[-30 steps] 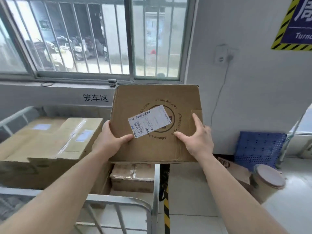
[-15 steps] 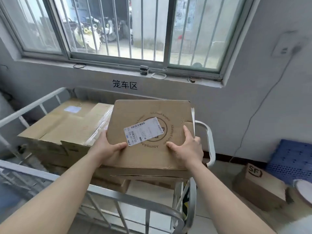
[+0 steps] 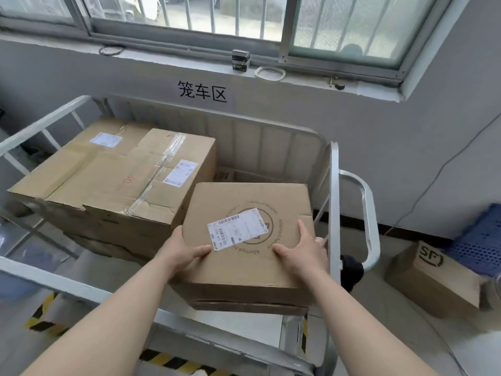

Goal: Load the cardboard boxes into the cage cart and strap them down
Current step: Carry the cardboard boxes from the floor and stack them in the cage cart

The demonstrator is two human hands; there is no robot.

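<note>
Centrally, the brown cardboard box [image 3: 244, 256], printed with a circular logo and bearing a skewed white barcode label [image 3: 237, 229], sits inside the cage cart [image 3: 334, 185] at its right front corner, beside taller taped cartons [image 3: 130, 180]; left hand [image 3: 181, 253] and right hand [image 3: 303, 253] clasp its near corners, thumbs laid across the top

On the grey windowsill [image 3: 176, 60] a small black device [image 3: 241, 59], a white ring [image 3: 271, 78] and a black coil [image 3: 101, 51] are laid. Black characters [image 3: 202, 92] are painted below. A blue perforated crate [image 3: 479, 240] is seen at right.
</note>
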